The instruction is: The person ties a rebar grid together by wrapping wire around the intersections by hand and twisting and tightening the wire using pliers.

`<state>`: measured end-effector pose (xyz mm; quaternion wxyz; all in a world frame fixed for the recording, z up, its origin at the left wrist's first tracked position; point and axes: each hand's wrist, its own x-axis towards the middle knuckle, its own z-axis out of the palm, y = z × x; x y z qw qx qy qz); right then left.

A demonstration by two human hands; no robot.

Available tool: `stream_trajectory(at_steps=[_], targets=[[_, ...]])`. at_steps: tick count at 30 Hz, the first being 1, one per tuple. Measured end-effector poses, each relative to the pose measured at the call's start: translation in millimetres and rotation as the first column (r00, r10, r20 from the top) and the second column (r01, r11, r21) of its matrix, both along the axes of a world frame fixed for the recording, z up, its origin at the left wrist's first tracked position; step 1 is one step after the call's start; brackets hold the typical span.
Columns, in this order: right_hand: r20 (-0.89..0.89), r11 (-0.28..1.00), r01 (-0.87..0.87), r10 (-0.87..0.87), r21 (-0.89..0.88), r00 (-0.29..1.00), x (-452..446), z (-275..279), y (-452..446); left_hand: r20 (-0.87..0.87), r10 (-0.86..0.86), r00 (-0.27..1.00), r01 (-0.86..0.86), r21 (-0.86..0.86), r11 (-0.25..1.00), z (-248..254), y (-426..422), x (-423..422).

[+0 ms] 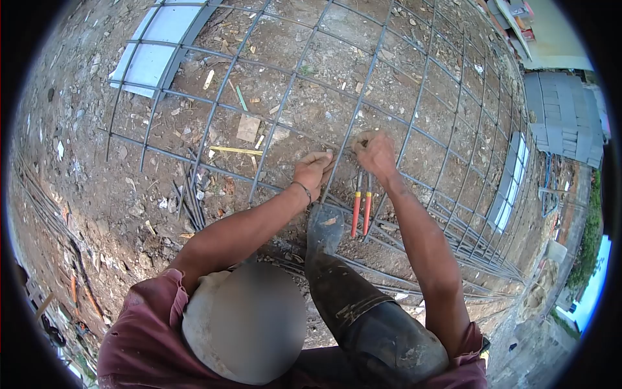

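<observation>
Both bare hands are over a grid of crossed steel bars point(289, 73) lying above the dirt. My left hand point(313, 174) is closed beside one long bar, its fingertips at that bar; what it may hold is too small to tell. Just right of the same bar, my right hand point(375, 153) has its fingers curled together, and anything within them is hidden. Below my right hand is a pair of pliers or cutters with red handles point(367, 214), jaws pointing toward the hand. A dark rubber boot point(326, 231) stands at the grid's near edge.
A pale block point(148, 55) lies under the grid at upper left, another point(508, 183) at right. Loose bars point(190, 194) and a bundle of rods point(45, 207) lie at left. Wood scraps point(248, 128) and stones dot the ground. Stacked grey blocks point(562, 117) are at far right.
</observation>
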<state>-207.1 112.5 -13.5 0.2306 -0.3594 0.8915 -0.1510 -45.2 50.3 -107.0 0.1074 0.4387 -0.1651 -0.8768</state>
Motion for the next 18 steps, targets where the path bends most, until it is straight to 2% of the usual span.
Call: stream_trajectory(at_steps=[1, 3, 7, 9, 12, 13, 15, 16, 18], targets=[[0.008, 1.0, 0.0, 0.0, -0.03, 1.0, -1, -2, 1, 0.004, -0.002, 1.0, 0.002, 0.002, 1.0, 4, 1, 2], [0.008, 0.999, -0.009, 0.01, -0.053, 1.0, -6, -2, 0, -0.034, -0.129, 0.991, 0.123, -0.128, 0.984, 8, -2, 1], [0.027, 0.992, -0.04, 0.043, -0.121, 0.999, -11, 3, -1, -0.116, -0.207, 0.972, 0.184, -0.18, 0.966, 13, -1, 6], [0.044, 0.993, -0.023, 0.028, -0.113, 0.999, -10, 7, -1, -0.161, -0.218, 0.963, 0.213, -0.046, 0.976, 24, -2, 9], [0.073, 0.994, 0.016, -0.008, -0.108, 0.997, -10, 5, 0, -0.221, -0.283, 0.933, 0.298, 0.037, 0.954, 40, -9, 11], [0.085, 0.993, 0.035, -0.026, -0.109, 0.996, -11, 4, 0, -0.221, -0.287, 0.932, 0.302, 0.036, 0.953, 41, -11, 10], [0.125, 0.993, 0.089, -0.079, -0.08, 0.989, -14, 4, 0, -0.261, -0.247, 0.933, 0.297, 0.176, 0.939, 38, -15, 6], [0.164, 0.989, 0.137, -0.127, -0.049, 0.978, -17, 5, -2, -0.263, -0.249, 0.932, 0.299, 0.174, 0.938, 31, -16, 5], [0.161, 0.994, 0.107, -0.101, -0.034, 0.982, -22, 0, -1, -0.228, -0.202, 0.952, 0.238, 0.144, 0.96, 23, -17, 5]])
